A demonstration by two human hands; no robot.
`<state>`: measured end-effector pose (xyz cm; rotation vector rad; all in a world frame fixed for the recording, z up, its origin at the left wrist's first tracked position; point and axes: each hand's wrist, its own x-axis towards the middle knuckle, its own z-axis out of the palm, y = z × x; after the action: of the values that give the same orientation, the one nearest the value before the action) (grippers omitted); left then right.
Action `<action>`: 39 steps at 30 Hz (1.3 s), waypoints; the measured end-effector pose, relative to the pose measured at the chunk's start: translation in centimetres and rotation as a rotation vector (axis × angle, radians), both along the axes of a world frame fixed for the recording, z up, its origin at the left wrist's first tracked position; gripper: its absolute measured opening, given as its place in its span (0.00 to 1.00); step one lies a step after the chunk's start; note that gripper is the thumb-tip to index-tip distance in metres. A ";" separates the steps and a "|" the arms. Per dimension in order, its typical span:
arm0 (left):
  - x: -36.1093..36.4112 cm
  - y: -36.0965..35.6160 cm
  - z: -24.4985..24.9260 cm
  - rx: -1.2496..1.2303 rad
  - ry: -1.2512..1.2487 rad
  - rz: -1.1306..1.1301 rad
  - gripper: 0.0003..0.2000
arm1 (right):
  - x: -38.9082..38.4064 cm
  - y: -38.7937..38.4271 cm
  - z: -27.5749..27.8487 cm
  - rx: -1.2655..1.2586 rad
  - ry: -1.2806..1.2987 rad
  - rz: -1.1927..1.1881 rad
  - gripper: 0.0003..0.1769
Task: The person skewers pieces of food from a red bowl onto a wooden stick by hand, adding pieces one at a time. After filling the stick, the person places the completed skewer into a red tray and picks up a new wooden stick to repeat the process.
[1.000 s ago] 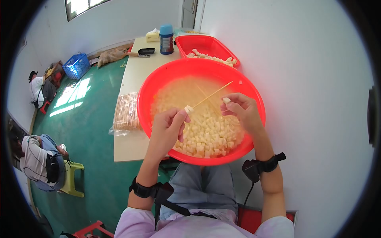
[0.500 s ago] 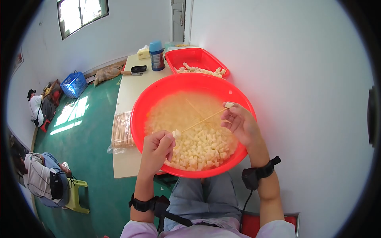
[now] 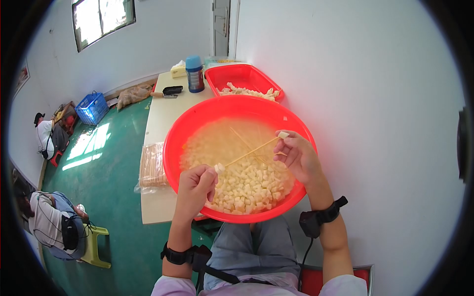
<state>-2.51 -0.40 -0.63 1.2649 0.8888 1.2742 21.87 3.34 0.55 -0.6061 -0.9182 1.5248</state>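
Over a large red basin, a thin bamboo skewer slants between my two hands. My left hand is closed at its lower end, where pale cut pieces show beside the thumb. Between thumb and forefinger, my right hand pinches a pale cube at the skewer's upper end, the other fingers curled loosely below. In the basin, many pale cubes lie in cloudy liquid. Another thin stick shows there, crossing behind the held skewer in this view.
A pack of skewers lies on the table left of the basin. Behind stand a red tub with pale strips, a blue-capped flask and a tissue box. A wall rises close on the right. Two people sit at left.
Both hands keep their grips on the skewer and cube. My right hand has dipped and shifted slightly left. The scene sits a little lower in view, and the stick in the basin shows more clearly.
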 end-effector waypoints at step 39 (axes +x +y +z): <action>-0.1 0.0 -0.4 0.045 -0.021 0.025 0.13 | 0.7 0.0 -0.6 -0.046 0.068 0.049 0.11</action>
<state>-2.58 -0.41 -0.98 1.2769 0.8679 1.3318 22.58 3.36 -0.05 -0.5649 -0.8528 1.6044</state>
